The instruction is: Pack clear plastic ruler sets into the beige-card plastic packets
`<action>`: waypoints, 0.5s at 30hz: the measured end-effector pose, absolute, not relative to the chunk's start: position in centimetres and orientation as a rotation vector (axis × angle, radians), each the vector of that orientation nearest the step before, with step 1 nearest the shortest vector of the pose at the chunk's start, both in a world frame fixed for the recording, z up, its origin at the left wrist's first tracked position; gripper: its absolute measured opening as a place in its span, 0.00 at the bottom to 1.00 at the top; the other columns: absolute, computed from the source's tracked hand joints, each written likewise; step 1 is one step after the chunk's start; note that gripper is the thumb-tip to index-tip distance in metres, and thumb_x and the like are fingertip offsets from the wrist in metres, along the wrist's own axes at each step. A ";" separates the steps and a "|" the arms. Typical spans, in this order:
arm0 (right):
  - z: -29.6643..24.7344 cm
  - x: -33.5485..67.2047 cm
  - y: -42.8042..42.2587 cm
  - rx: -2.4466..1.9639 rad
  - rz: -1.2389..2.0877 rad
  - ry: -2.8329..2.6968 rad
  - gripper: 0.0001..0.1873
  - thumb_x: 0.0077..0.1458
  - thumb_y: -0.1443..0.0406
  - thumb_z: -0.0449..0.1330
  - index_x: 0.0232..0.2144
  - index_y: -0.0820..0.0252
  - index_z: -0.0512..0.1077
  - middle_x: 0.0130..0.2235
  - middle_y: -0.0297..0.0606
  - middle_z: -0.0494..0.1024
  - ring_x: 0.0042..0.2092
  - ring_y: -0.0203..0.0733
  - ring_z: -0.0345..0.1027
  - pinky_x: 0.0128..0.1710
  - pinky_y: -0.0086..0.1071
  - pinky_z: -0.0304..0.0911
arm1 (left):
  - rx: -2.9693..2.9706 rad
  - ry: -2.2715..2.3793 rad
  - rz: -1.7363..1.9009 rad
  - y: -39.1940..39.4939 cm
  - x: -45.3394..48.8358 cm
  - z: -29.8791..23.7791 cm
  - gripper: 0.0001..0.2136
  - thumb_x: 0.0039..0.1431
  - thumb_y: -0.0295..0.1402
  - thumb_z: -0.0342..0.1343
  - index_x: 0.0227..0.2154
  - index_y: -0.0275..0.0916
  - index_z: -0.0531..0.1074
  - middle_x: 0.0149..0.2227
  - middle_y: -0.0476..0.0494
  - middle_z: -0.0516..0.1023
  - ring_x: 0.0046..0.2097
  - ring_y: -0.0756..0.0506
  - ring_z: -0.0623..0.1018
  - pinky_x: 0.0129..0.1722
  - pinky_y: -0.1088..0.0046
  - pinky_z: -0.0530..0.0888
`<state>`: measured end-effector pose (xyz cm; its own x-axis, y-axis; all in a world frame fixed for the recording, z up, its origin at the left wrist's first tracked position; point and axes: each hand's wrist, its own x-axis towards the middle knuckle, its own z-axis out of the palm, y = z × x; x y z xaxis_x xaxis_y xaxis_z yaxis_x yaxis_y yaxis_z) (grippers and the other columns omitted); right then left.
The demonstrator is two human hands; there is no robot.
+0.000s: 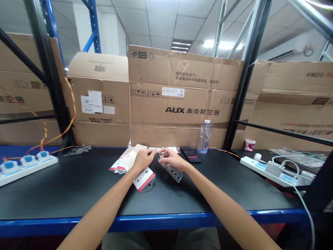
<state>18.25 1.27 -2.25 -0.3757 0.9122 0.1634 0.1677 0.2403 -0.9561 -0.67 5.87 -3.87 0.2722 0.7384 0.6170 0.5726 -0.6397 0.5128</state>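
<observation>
Right grip (173, 159) is pinching a perforated metal bracket plate (174, 174) from above, fingers closed around its upper edge. Left grip (143, 160) is hovering just beside it, near the plate's far end; whether it is closed on anything cannot be told. Plate is lying slantwise on the worktop (78, 187), long axis running far-left to near-right, right grip nearer. Red-and-white retail packets (144, 180) are lying left of it.

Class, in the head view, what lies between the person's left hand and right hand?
In the head view, a perforated metal plate lies between the left hand and the right hand, its lower end running out below the right hand.
</observation>
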 end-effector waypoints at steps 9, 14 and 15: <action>-2.1 18.6 1.5 -0.988 1.325 -1.680 0.22 0.43 0.68 0.66 0.43 0.60 0.68 0.27 0.29 0.72 0.26 0.33 0.67 0.18 0.22 0.59 | 2.213 1.284 1.462 5.7 -0.6 -4.0 0.25 0.65 0.48 0.46 0.16 0.40 0.54 0.17 0.52 0.58 0.23 0.50 0.61 0.27 0.70 0.55; -2.3 18.5 1.5 -0.997 1.345 -1.677 0.21 0.43 0.68 0.65 0.42 0.60 0.68 0.27 0.29 0.73 0.26 0.34 0.68 0.18 0.23 0.59 | 2.265 1.320 1.333 5.7 -0.4 -4.3 0.24 0.64 0.48 0.43 0.16 0.40 0.56 0.18 0.51 0.59 0.25 0.49 0.63 0.27 0.71 0.55; -2.3 18.5 1.5 -1.007 1.343 -1.677 0.20 0.43 0.68 0.65 0.42 0.60 0.68 0.27 0.30 0.73 0.26 0.34 0.68 0.18 0.23 0.59 | 2.288 1.312 1.275 5.7 -0.4 -4.3 0.23 0.64 0.47 0.43 0.17 0.40 0.57 0.19 0.51 0.60 0.26 0.49 0.63 0.28 0.71 0.56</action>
